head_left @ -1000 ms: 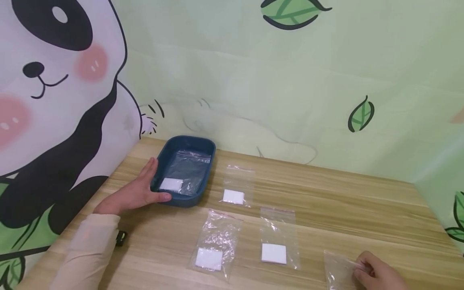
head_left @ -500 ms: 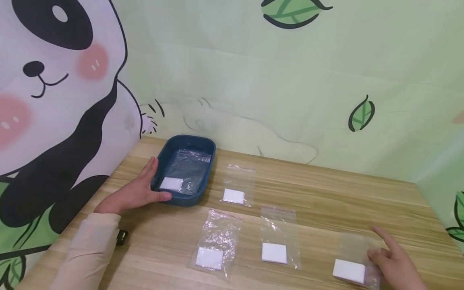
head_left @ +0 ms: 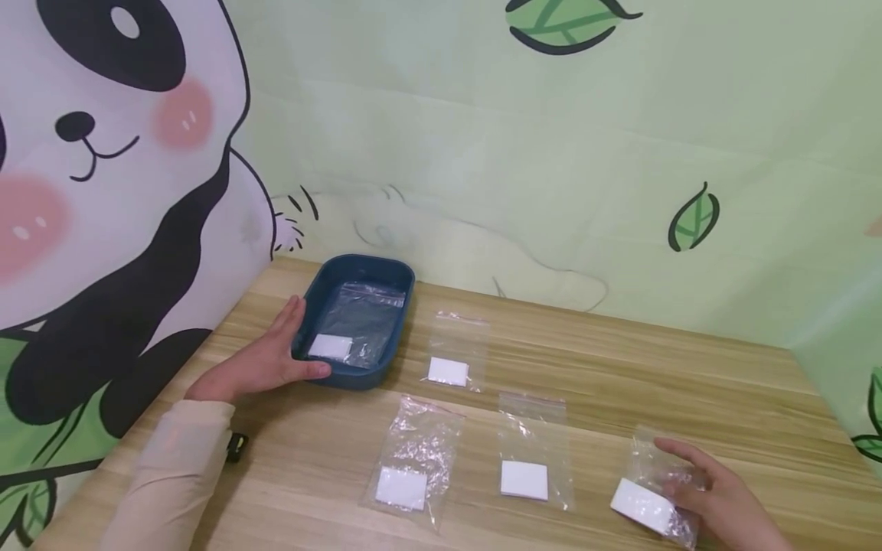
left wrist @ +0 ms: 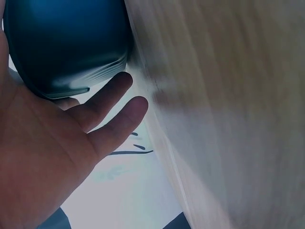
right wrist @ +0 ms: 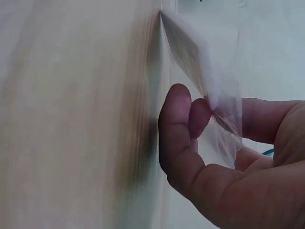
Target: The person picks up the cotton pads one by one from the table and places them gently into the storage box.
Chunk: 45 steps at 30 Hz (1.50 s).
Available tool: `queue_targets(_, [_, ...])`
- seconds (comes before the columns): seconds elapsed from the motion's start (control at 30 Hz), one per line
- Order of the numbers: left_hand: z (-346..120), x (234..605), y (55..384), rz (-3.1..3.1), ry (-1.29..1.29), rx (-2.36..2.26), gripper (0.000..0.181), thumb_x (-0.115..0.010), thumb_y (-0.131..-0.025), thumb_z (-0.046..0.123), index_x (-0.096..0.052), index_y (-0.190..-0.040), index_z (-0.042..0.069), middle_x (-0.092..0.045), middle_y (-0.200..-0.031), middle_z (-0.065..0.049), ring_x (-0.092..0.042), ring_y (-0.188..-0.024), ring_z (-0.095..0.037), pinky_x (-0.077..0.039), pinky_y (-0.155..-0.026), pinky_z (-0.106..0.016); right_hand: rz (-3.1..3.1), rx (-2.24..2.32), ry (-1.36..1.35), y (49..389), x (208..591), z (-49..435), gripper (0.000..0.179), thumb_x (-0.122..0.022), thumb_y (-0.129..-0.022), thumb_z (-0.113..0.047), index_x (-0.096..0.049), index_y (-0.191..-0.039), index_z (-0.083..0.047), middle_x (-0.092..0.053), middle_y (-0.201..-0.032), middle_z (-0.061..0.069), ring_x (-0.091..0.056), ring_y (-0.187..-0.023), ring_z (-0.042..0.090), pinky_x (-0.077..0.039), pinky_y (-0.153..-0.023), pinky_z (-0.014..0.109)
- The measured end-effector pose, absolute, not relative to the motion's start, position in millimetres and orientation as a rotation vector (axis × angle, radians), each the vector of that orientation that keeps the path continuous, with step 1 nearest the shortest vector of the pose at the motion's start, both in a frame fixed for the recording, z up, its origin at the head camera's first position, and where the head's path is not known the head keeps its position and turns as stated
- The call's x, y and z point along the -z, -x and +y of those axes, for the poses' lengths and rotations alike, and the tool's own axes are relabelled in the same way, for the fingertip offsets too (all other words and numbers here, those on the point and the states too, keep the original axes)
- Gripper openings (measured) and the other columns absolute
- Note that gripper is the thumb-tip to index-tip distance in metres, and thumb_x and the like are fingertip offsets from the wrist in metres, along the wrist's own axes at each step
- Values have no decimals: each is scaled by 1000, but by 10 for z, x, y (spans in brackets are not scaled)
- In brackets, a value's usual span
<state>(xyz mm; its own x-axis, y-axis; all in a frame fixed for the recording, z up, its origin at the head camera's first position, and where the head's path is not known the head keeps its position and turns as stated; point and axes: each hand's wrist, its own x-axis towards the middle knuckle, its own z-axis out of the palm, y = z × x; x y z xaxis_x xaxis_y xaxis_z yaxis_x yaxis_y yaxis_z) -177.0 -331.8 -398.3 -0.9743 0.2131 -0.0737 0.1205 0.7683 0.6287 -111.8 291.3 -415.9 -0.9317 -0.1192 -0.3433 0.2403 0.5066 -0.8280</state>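
At the table's right front, my right hand [head_left: 723, 493] pinches a small clear zip-lock bag [head_left: 648, 448] by its edge, and a white folded paper [head_left: 642, 505] shows inside it. In the right wrist view, this plastic bag [right wrist: 202, 62] hangs tilted from the thumb and fingers, one corner right at the tabletop. At the left, my left hand [head_left: 258, 360] rests against the near left corner of a dark blue plastic bin [head_left: 361, 377], fingers straight along its side and thumb across its front. Inside the bin lies another zip-lock bag [head_left: 365, 317] with a white paper.
Three more bags lie flat between the hands: one beside the bin [head_left: 458, 337], one in front [head_left: 427, 436] and one to the right [head_left: 534, 428], each with a white paper in it. A panda-printed wall cloth [head_left: 482, 153] stands behind the wooden table [head_left: 620, 352].
My right hand has brought the bag in from the right front edge, laid it toward the table, and now lifts its right edge with it tilted. The left hand and bin stay put.
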Motion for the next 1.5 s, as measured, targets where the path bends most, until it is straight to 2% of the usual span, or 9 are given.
queue_targets(0.03, [-3314,3982,1773,2820,-266,-987,128,-78,-84,56,10,-159,0,16,-165,-21,-5,-148,-51,-16,-114,-65,2429,1350,-111,1121,4154,2896,65,-64,-93,1,-37,-152,3,-51,-135,29,-59,-104,27,-55,-75,34])
queue_targets(0.13, [-3305,3982,1780,2813,-255,-985,128,-78,-84,55,11,-159,2,17,-165,-20,-4,-149,-49,-15,-115,-65,2401,1342,-127,1118,4149,2885,66,-65,-92,2,-36,-152,4,-63,-122,21,-62,-105,28,-56,-77,35])
queue_targets(0.33, [-3305,3978,1771,2815,-262,-980,128,-78,-84,55,11,-159,1,16,-165,-21,-4,-148,-50,-15,-114,-65,2325,1410,103,1099,4159,2914,69,-65,-91,3,-31,-151,9,-57,-131,31,-58,-114,41,-57,-80,35])
queue_targets(0.63, [-3332,3971,1769,2823,-261,-967,129,-78,-84,56,11,-159,1,16,-165,-22,-4,-149,-49,-16,-115,-64,2565,1288,119,1087,4100,2738,58,-65,-88,7,-50,-144,4,-53,-135,27,-56,-101,27,-54,-74,30])
queue_targets(1.0, [-3322,3963,1755,2806,-249,-991,129,-78,-83,56,11,-159,2,17,-165,-20,-2,-150,-47,-14,-115,-64,2607,1191,63,1165,4099,2719,56,-54,-87,15,-53,-142,3,-46,-147,29,-48,-122,42,-49,-80,30])
queue_targets(1.13, [-3301,3969,1778,2805,-266,-994,129,-78,-83,56,11,-159,1,16,-165,-20,-1,-150,-47,-14,-115,-63,2604,1200,7,1163,4116,2782,53,-49,-90,14,-52,-142,6,-57,-136,26,-59,-113,29,-50,-74,26])
queue_targets(1.3, [-3309,3974,1786,2804,-273,-990,128,-78,-84,55,12,-159,2,17,-165,-20,-3,-149,-48,-15,-115,-64,2584,1341,11,1125,4111,2833,52,-43,-93,15,-47,-144,8,-61,-131,27,-57,-79,9,-46,-58,26])
queue_targets(1.4, [-3314,3966,1785,2802,-262,-984,128,-77,-84,55,12,-159,3,17,-166,-19,-4,-149,-49,-16,-114,-64,2630,1429,91,1109,4111,2831,49,-45,-96,12,-48,-145,5,-65,-131,-1,-51,-68,10,-46,-54,27])
queue_targets(1.5, [-3313,3961,1793,2805,-267,-979,128,-78,-84,55,12,-159,1,17,-165,-20,-4,-149,-49,-16,-114,-65,2710,1477,158,1105,4119,2840,52,-47,-97,10,-47,-148,-1,-55,-127,-29,-52,-65,9,-48,-55,26])
